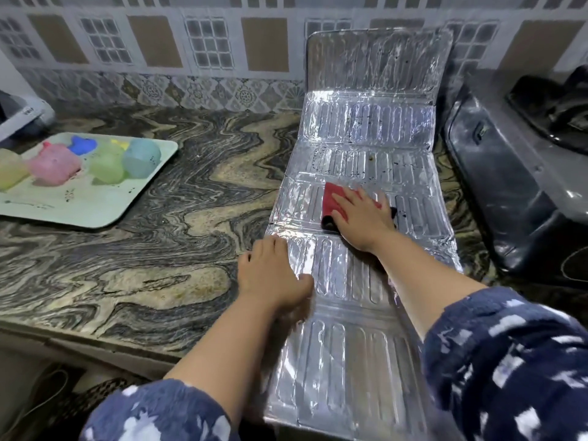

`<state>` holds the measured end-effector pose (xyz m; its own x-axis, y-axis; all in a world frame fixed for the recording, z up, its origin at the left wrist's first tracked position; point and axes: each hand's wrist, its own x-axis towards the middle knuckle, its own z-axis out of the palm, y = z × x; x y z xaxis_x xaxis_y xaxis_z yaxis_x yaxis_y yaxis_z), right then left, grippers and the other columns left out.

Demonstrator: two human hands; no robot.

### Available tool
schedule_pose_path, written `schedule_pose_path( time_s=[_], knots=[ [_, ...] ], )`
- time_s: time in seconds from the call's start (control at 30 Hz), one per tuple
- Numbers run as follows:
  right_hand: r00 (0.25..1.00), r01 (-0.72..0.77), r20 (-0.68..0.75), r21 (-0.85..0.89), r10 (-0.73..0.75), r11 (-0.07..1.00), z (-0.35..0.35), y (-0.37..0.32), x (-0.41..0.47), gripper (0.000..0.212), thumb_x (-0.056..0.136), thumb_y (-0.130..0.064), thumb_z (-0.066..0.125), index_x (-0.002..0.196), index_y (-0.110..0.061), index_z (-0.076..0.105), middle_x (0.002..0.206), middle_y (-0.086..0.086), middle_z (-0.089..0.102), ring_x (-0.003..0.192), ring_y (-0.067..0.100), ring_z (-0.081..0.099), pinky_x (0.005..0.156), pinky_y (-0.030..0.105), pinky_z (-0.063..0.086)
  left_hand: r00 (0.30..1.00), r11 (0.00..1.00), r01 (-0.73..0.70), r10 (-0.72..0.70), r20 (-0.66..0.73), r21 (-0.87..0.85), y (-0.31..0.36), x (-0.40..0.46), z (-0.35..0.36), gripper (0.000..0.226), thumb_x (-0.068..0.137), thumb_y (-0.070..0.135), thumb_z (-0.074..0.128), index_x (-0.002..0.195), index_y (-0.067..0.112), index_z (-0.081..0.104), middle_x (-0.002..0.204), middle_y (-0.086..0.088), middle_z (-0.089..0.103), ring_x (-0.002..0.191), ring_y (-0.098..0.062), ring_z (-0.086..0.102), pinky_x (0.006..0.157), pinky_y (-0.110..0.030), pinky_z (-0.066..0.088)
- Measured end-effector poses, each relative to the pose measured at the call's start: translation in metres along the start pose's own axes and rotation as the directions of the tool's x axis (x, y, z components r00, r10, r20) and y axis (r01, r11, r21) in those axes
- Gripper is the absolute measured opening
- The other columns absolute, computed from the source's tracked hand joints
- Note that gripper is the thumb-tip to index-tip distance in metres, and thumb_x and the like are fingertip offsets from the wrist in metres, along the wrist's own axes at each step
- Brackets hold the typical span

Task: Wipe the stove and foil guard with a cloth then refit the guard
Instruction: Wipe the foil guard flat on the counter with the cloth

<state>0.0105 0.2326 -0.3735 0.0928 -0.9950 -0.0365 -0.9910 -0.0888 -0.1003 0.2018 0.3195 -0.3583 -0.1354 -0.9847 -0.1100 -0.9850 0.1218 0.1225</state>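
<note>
My right hand (361, 214) lies flat on the red cloth (332, 198), fingers spread and straight, so the grip is wide and only presses the cloth down. The cloth sits under the palm and fingers, with its red corner showing to the left of them, on the middle panel of the foil guard (366, 154). My left hand (273, 275) is also open; it rests with straight fingers on the left edge of the guard, nearer to me than the cloth. The guard lies unfolded on the tabletop (143, 249), its far panel leaning up on the tiled wall (159, 43). The stove (515, 173) stands just beside the guard on the right. A tray (95, 211) with coloured cups (141, 159) is well apart on the left.
</note>
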Motion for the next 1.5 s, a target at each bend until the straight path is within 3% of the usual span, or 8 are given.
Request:
schedule_pose_path(
  time_s=[0.07,0.13,0.3,0.57,0.73,0.93,1.13,1.5],
  knots=[
    [0.997,0.053,-0.049,0.005,-0.053,0.999,-0.002,-0.001,-0.006,0.055,0.096,-0.047,0.026,0.147,-0.029,0.029,0.158,0.000,0.022,0.148,0.019,0.005,0.117,0.053,-0.003,0.998,0.998,0.006,-0.010,0.058,0.059,0.005,0.015,-0.014,0.074,0.080,0.056,0.049,0.137,0.012,0.035,0.140,-0.008,0.035,0.132,-0.025,0.031,0.107,-0.044,0.026],
    [0.988,0.122,-0.102,0.020,-0.119,0.992,-0.004,-0.003,-0.009,0.054,0.093,-0.046,0.031,0.144,-0.029,0.036,0.155,0.001,0.030,0.147,0.020,0.012,0.118,0.047,0.003,0.999,0.999,-0.035,0.034,0.021,0.018,0.007,0.033,-0.017,0.071,0.086,0.052,0.047,0.142,0.012,0.031,0.148,-0.009,0.030,0.138,-0.026,0.027,0.111,-0.044,0.024],
    [0.977,0.209,-0.050,0.014,-0.208,0.978,-0.005,0.004,-0.002,0.054,0.099,-0.043,0.026,0.150,-0.031,0.018,0.160,-0.006,0.012,0.148,0.013,0.008,0.120,0.037,0.003,0.984,0.982,-0.172,0.166,-0.065,-0.084,0.013,0.064,0.008,0.068,0.098,0.046,0.029,0.152,0.009,0.015,0.162,-0.007,0.006,0.149,-0.018,0.004,0.121,-0.041,0.004],
    [0.987,-0.152,-0.043,0.012,0.152,0.988,-0.002,0.064,-0.004,0.059,0.096,-0.053,0.018,0.151,-0.030,0.015,0.161,-0.008,0.010,0.147,0.014,0.010,0.117,0.053,0.008,0.976,0.983,-0.177,0.170,-0.135,-0.041,0.011,0.072,0.026,0.071,0.096,0.052,0.021,0.154,0.014,0.007,0.162,-0.001,-0.002,0.149,-0.012,-0.003,0.121,-0.038,-0.001],
    [0.959,-0.280,-0.054,0.000,0.279,0.960,-0.003,0.080,-0.033,0.059,0.096,-0.052,0.016,0.151,-0.031,0.015,0.161,-0.009,0.007,0.148,0.012,0.004,0.115,0.051,0.007,0.973,0.980,-0.195,0.187,-0.138,-0.045,0.011,0.071,0.026,0.071,0.096,0.051,0.023,0.154,0.013,0.007,0.162,-0.002,0.000,0.149,-0.013,-0.001,0.121,-0.038,-0.001],
    [0.987,-0.137,-0.078,0.015,0.138,0.990,0.003,0.068,-0.076,0.055,0.092,-0.057,0.016,0.146,-0.044,0.021,0.158,-0.015,0.018,0.145,0.013,0.016,0.112,0.045,0.019,0.974,0.979,-0.203,0.200,-0.109,-0.009,0.009,0.066,0.024,0.071,0.097,0.051,0.021,0.154,0.012,0.006,0.162,-0.004,-0.001,0.149,-0.014,-0.002,0.121,-0.040,0.000],
    [0.996,-0.017,-0.089,-0.015,0.016,1.000,0.004,0.042,-0.122,0.059,0.086,-0.060,0.014,0.143,-0.049,0.026,0.156,-0.015,0.024,0.142,0.015,0.023,0.108,0.042,0.018,0.968,0.974,-0.225,0.222,-0.113,-0.010,-0.003,0.047,0.026,0.071,0.097,0.051,0.023,0.154,0.012,0.007,0.162,-0.005,0.000,0.149,-0.015,0.000,0.120,-0.040,0.001],
    [0.997,0.017,-0.078,0.020,-0.015,1.000,0.005,0.029,-0.152,0.063,0.084,-0.063,0.010,0.143,-0.049,0.026,0.156,-0.015,0.023,0.143,0.017,0.020,0.109,0.044,0.017,0.969,0.973,-0.229,0.230,-0.091,0.025,-0.013,0.016,0.030,0.074,0.094,0.055,0.016,0.153,0.012,0.004,0.162,-0.005,-0.002,0.149,-0.016,-0.002,0.121,-0.040,-0.001]
  ],
)
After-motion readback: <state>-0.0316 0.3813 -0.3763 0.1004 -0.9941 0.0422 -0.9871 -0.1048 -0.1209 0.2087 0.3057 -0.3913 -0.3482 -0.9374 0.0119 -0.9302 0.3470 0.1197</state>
